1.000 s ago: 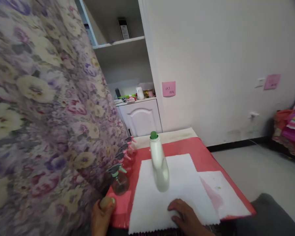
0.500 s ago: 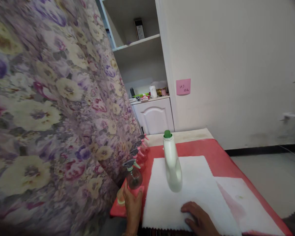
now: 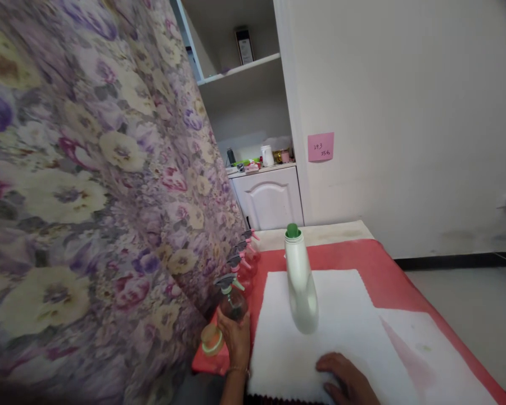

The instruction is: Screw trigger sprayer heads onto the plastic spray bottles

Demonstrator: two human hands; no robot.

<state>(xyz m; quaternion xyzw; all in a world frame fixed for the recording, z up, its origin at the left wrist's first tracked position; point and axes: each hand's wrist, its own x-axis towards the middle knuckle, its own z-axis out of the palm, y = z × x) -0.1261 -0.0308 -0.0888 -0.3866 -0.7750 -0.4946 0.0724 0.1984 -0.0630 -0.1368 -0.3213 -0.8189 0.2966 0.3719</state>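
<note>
My left hand (image 3: pixel 236 336) is wrapped around the lower part of a clear spray bottle (image 3: pixel 233 304) with a dark trigger head and pale green nozzle. Behind it, several spray bottles (image 3: pixel 245 269) with pink nozzles stand in a row along the table's left edge. A pale green detergent bottle (image 3: pixel 302 289) with its green neck opening uppermost stands on a white cloth (image 3: pixel 284 360). Over the cloth's near part, my right hand (image 3: pixel 344 378) lies with thumb and fingers apart, holding nothing. A small round jar (image 3: pixel 211 339) sits left of my left wrist.
A red cover (image 3: pixel 358 256) lies over the table, with a second white, stained sheet (image 3: pixel 430 337) at the right. Floral curtain (image 3: pixel 109 197) hangs close along the left side. A shelf cabinet (image 3: pixel 270 199) with small items and a wall stand behind.
My left hand has moved up and closed around the near spray bottle. The jar beside it shows more fully. The view has shifted slightly; my right hand stays over the cloth.
</note>
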